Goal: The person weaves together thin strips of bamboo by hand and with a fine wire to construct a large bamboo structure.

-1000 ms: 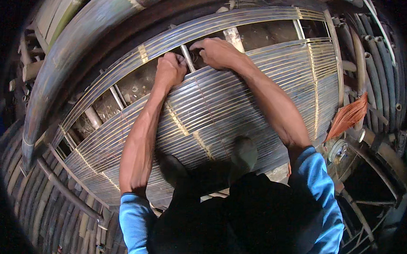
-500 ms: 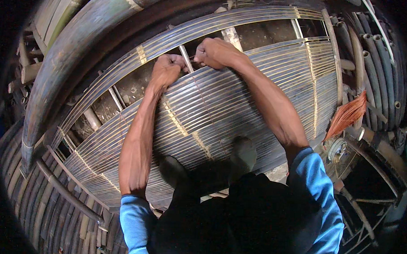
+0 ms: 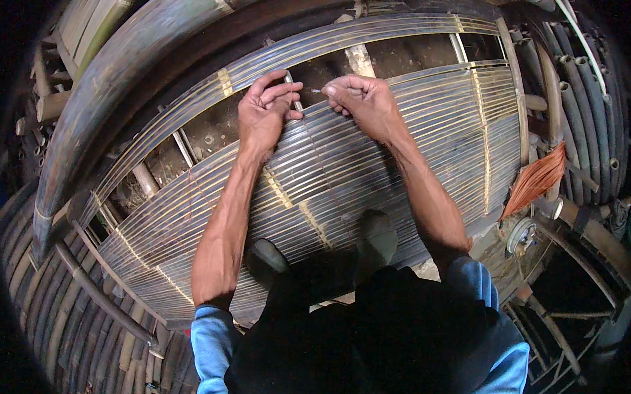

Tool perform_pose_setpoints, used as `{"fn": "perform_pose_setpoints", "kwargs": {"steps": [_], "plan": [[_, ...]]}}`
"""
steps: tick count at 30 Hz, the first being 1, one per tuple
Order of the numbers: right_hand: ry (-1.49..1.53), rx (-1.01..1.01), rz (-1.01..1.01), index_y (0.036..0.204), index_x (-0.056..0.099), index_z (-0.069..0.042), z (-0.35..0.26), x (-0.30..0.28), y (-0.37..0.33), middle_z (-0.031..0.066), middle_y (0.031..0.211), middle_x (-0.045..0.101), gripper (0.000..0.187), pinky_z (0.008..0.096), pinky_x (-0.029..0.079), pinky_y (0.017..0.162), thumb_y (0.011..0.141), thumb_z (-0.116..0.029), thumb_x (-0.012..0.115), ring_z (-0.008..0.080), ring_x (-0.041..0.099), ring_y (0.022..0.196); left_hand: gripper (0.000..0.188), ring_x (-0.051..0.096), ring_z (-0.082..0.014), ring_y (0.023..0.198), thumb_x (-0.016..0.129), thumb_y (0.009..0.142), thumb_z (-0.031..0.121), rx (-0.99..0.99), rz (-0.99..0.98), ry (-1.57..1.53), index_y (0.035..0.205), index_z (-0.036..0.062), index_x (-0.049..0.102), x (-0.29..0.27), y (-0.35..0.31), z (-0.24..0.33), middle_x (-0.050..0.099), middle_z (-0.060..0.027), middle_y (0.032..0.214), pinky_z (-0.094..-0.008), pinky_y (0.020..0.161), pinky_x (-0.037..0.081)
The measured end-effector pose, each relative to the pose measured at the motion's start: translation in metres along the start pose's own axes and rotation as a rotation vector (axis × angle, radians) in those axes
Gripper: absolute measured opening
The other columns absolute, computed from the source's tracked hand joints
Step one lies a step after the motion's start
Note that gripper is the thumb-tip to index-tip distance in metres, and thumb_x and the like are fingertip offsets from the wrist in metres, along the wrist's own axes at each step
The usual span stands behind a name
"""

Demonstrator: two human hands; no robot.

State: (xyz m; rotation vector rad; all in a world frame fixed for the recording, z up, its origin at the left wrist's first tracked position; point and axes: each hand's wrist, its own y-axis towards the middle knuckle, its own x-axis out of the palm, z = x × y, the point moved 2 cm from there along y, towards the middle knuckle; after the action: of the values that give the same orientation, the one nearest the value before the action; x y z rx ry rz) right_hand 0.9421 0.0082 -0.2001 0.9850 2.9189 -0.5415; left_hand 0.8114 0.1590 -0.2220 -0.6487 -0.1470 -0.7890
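Below me lies a panel of narrow split-bamboo slats (image 3: 393,158), laid side by side over crossbars. A band of slats (image 3: 391,27) is spaced off from the rest, leaving a gap crossed by bars. My left hand (image 3: 265,115) is beside one crossbar (image 3: 296,102) in that gap, fingers parted and curved. Just right of the bar, my right hand (image 3: 366,105) pinches with thumb and forefinger; a tiny pale end of a thin strand shows at the tips. A thin reddish lashing (image 3: 318,155) runs down the slats below that bar.
A thick bamboo pole (image 3: 104,92) arches along the far left. Bamboo poles lie stacked at left (image 3: 82,314) and right (image 3: 588,116). An orange bundle of strands (image 3: 538,178) sits at the panel's right edge. My feet (image 3: 376,237) are on the panel.
Both hands were in fists close to the crossbar. The left hand has opened its fingers, and the right has drawn back slightly to the right, now in a pinch.
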Motion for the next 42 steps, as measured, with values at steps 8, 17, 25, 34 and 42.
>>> {"fn": "perform_pose_setpoints", "kwargs": {"steps": [8, 17, 25, 34, 42], "plan": [[0.375, 0.232, -0.092, 0.099, 0.074, -0.002, 0.004, 0.014, 0.004, 0.0031, 0.081, 0.071, 0.019, 0.0193, 0.046, 0.061, 0.094, -0.020, 0.069, 0.0071, 0.061, 0.069, 0.067, 0.065, -0.0076, 0.068, 0.069, 0.087, -0.004, 0.216, 0.027, 0.335, 0.148, 0.0034, 0.042, 0.015, -0.015, -0.006, 0.076, -0.0102, 0.100, -0.0209, 0.062, 0.054], [0.118, 0.084, 0.045, 0.102, 0.073, 0.002, 0.000, 0.008, 0.009, 0.0054, 0.083, 0.073, 0.024, 0.0198, 0.049, 0.063, 0.094, -0.021, 0.069, 0.0071, 0.063, 0.072, 0.050, 0.060, -0.0126, 0.083, 0.066, 0.085, -0.003, 0.612, 0.037, 0.906, 0.134, 0.0028, 0.053, 0.019, -0.044, 0.008, 0.065, -0.0055, 0.083, -0.0299, 0.079, 0.050], [-0.583, -0.046, 0.020, 0.114, 0.071, -0.006, -0.013, 0.002, 0.029, 0.0170, 0.097, 0.073, 0.036, 0.0356, 0.053, 0.081, 0.089, -0.031, 0.068, 0.0257, 0.070, 0.088, 0.029, 0.049, -0.0101, 0.073, 0.063, 0.091, 0.004, 0.124, 0.059, 0.708, 0.120, -0.0015, 0.059, -0.014, -0.111, 0.013, 0.051, 0.0012, 0.076, -0.0258, 0.069, 0.043], [-0.538, 0.015, -0.376, 0.116, 0.070, -0.006, 0.017, 0.027, 0.068, 0.0123, 0.093, 0.074, 0.034, 0.0361, 0.052, 0.084, 0.095, -0.030, 0.058, 0.0232, 0.070, 0.091, 0.028, 0.054, -0.0128, 0.067, 0.059, 0.100, 0.022, 0.300, -0.118, 0.348, 0.088, -0.0013, 0.066, -0.020, -0.096, 0.028, 0.064, -0.0058, 0.072, -0.0292, 0.069, 0.045], [-0.605, 0.002, -0.497, 0.097, 0.074, -0.007, 0.018, 0.025, 0.066, 0.0138, 0.086, 0.072, 0.032, 0.0395, 0.051, 0.078, 0.092, -0.033, 0.055, 0.0259, 0.068, 0.082, 0.037, 0.039, -0.0064, 0.058, 0.062, 0.098, 0.025, 0.062, -0.170, 0.386, 0.066, 0.0098, 0.054, -0.035, -0.107, 0.016, 0.046, 0.0039, 0.060, -0.0235, 0.057, 0.028]]}}
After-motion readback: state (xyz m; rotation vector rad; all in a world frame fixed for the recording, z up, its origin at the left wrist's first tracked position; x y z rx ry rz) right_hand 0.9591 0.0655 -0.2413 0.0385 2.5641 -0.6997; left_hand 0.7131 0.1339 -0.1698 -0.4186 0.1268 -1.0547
